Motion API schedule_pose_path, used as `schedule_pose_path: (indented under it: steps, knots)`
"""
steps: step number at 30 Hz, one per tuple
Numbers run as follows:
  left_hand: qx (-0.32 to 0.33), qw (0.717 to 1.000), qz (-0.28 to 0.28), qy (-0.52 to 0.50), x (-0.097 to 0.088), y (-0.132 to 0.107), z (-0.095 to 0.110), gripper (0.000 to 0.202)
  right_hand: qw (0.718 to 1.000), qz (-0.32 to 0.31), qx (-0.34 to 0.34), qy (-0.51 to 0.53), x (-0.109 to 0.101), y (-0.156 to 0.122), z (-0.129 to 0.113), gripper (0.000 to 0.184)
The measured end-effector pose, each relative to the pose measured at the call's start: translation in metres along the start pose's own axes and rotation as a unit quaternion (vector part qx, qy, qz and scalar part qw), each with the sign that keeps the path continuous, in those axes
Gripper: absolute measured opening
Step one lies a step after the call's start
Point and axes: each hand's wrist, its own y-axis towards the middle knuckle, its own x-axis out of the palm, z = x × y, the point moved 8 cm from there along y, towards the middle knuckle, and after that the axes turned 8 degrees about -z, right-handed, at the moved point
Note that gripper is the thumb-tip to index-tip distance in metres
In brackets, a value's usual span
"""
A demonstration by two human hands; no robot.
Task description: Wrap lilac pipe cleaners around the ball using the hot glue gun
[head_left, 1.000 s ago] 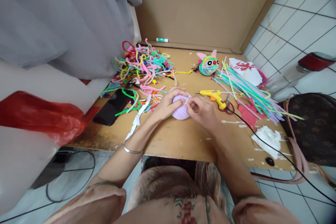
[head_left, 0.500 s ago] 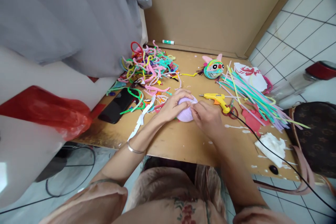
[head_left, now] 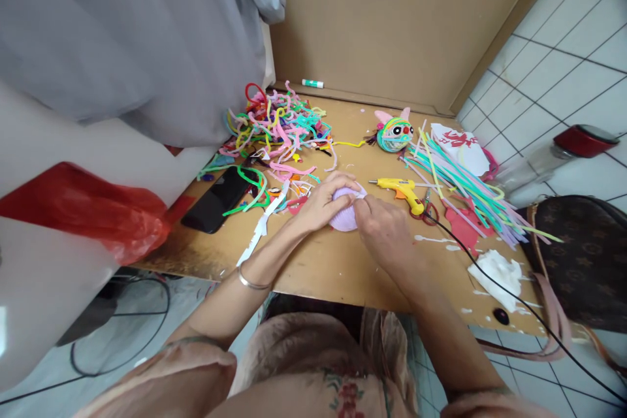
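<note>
A lavender ball (head_left: 345,219) with a ribbed, wound surface sits low over the table in front of me. My left hand (head_left: 327,201) is wrapped around its left and upper side, the thumb lying across the top. At the ball's upper right edge, the fingers of my right hand (head_left: 385,225) are pinched together close to the left thumb. A pale strand seems to run between the two hands, but my fingers cover most of it. Just right of the ball lies a yellow hot glue gun (head_left: 400,189), its nozzle toward the ball, with red-handled scissors (head_left: 431,213) beside it.
A heap of bent pipe cleaners (head_left: 284,124) fills the back left near a black phone (head_left: 215,202). Behind the glue gun stands a wound, eared figure (head_left: 394,134). Straight pipe cleaners (head_left: 470,176), a white tissue (head_left: 499,277) and the glue gun's cord (head_left: 490,275) lie to the right.
The right hand has turned slightly, its knuckles now more on top, still pinched at the ball's edge. The left hand keeps its hold. The view has shifted slightly.
</note>
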Motion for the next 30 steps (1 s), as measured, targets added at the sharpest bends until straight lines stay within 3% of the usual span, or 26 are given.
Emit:
schedule_pose_path:
  steps: [5, 15, 30]
  knots:
    - [0.006, 1.000, -0.006, 0.006, 0.003, 0.000, 0.000, 0.019, 0.999, 0.001, 0.028, 0.035, 0.005, -0.001, 0.004, 0.019]
    - [0.013, 1.000, -0.003, 0.016, 0.005, 0.000, 0.004, 0.018, 0.986, 0.148, 0.064, 0.038, 0.002, -0.015, 0.002, 0.024]
    - [0.002, 0.999, -0.014, 0.033, 0.006, 0.000, 0.009, 0.020, 0.959, 0.201, 0.157, 0.121, 0.013, -0.027, 0.004, 0.022]
